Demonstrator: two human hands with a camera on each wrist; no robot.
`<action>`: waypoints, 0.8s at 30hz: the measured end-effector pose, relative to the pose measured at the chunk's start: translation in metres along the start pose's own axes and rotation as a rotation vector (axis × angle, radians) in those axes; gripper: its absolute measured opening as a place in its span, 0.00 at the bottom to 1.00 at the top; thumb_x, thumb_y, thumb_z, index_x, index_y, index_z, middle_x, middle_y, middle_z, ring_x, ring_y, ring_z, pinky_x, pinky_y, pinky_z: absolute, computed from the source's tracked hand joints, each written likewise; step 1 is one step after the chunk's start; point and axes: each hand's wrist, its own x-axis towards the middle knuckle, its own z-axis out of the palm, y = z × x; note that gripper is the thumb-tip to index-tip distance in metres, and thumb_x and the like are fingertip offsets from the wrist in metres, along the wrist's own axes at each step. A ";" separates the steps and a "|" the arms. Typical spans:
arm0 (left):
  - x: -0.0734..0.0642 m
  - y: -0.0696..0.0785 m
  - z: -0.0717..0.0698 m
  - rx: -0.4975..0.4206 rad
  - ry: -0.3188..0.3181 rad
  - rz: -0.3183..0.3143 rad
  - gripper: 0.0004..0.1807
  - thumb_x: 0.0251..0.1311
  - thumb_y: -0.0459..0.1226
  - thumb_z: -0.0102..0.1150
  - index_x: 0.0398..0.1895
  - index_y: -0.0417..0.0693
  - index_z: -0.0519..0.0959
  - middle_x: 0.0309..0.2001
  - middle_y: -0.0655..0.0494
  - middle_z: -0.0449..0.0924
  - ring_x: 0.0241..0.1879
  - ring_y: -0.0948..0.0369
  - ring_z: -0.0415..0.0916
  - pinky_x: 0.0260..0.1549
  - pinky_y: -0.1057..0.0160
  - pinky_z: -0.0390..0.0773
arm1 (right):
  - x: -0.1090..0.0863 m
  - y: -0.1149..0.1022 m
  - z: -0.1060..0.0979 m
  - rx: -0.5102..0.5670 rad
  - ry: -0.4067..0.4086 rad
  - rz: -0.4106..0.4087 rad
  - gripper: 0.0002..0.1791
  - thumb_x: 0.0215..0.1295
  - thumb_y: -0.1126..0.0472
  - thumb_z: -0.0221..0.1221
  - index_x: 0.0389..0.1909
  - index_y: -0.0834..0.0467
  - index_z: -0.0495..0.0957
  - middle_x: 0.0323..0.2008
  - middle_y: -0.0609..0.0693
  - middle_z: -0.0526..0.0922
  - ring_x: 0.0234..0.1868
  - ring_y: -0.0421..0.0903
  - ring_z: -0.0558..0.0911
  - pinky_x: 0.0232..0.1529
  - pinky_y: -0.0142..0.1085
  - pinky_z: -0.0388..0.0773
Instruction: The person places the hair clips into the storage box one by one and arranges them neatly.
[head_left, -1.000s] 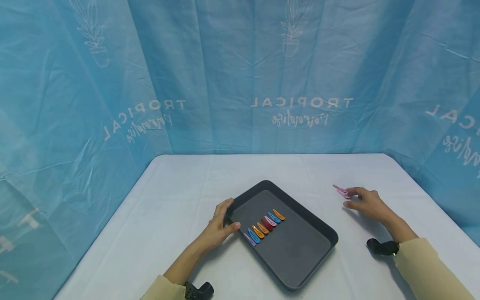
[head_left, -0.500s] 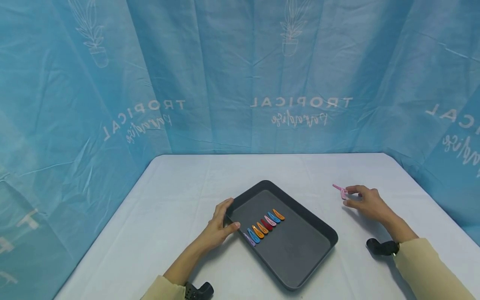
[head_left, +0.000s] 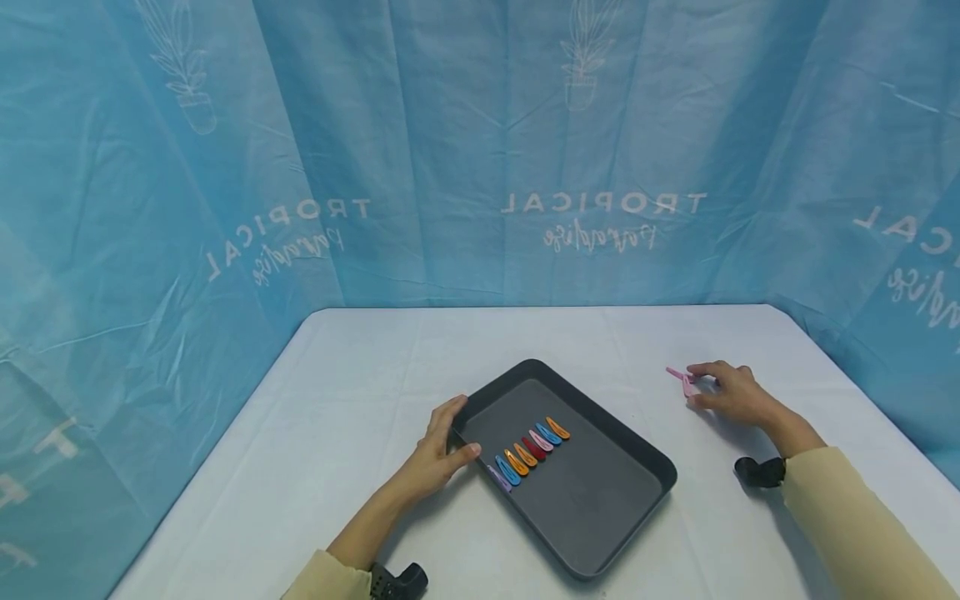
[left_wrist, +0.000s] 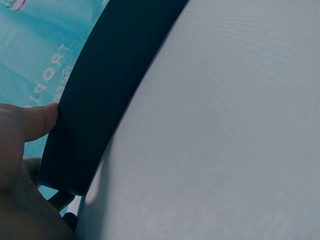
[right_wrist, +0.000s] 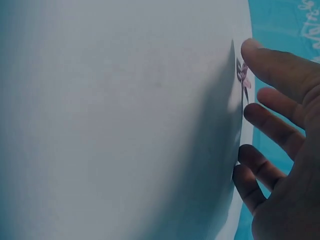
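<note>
A dark grey baking tray (head_left: pixel 611 500) sits at an angle on the white table. My left hand (head_left: pixel 432 462) grips its left corner, the thumb (left_wrist: pixel 42 120) at the rim in the left wrist view. Inside, a slanted row of snap hair clips (head_left: pixel 529 450) in orange, blue, pink, red and purple lies toward the left side. At the right of the table, my right hand (head_left: pixel 731 396) is beside pink hair clips (head_left: pixel 684 379). In the right wrist view, its thumb and fingers are apart, and the clips (right_wrist: pixel 243 75) show small beyond them, partly hidden.
A white cloth covers the table (head_left: pixel 360 367). Blue printed curtains (head_left: pixel 450 167) hang behind it and along both sides. Each wrist wears a black camera, such as the right one (head_left: pixel 759 472).
One pink clip has turned to a new angle beside the other. My right hand has shifted slightly away, its fingers spreading a little. My left hand and the tray stay in place.
</note>
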 end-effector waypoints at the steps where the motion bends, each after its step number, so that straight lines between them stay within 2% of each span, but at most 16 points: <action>1: 0.000 0.000 0.000 0.000 -0.001 0.000 0.43 0.62 0.44 0.57 0.75 0.47 0.46 0.75 0.46 0.42 0.73 0.39 0.39 0.60 0.24 0.38 | 0.001 0.000 0.000 0.000 -0.007 0.008 0.37 0.58 0.48 0.62 0.64 0.62 0.65 0.63 0.69 0.64 0.55 0.65 0.57 0.49 0.62 0.66; 9: 0.000 0.000 -0.001 0.004 -0.005 0.001 0.43 0.62 0.43 0.56 0.75 0.47 0.45 0.75 0.46 0.41 0.73 0.39 0.39 0.60 0.24 0.40 | 0.007 0.001 -0.001 -0.008 -0.049 0.028 0.39 0.56 0.44 0.63 0.64 0.60 0.66 0.63 0.67 0.61 0.56 0.65 0.56 0.50 0.64 0.66; 18: -0.001 0.000 0.000 0.003 0.002 0.001 0.43 0.62 0.43 0.57 0.75 0.46 0.46 0.74 0.46 0.43 0.73 0.38 0.40 0.62 0.28 0.47 | 0.011 0.003 -0.002 -0.002 -0.064 0.031 0.36 0.55 0.46 0.64 0.62 0.59 0.69 0.62 0.66 0.62 0.57 0.65 0.56 0.50 0.66 0.66; 24: -0.001 0.001 0.000 -0.007 0.011 -0.003 0.43 0.61 0.43 0.58 0.75 0.46 0.47 0.74 0.45 0.43 0.73 0.38 0.40 0.61 0.26 0.43 | 0.013 0.004 -0.003 0.011 -0.058 0.025 0.36 0.54 0.46 0.65 0.61 0.59 0.71 0.61 0.66 0.63 0.56 0.65 0.56 0.50 0.64 0.66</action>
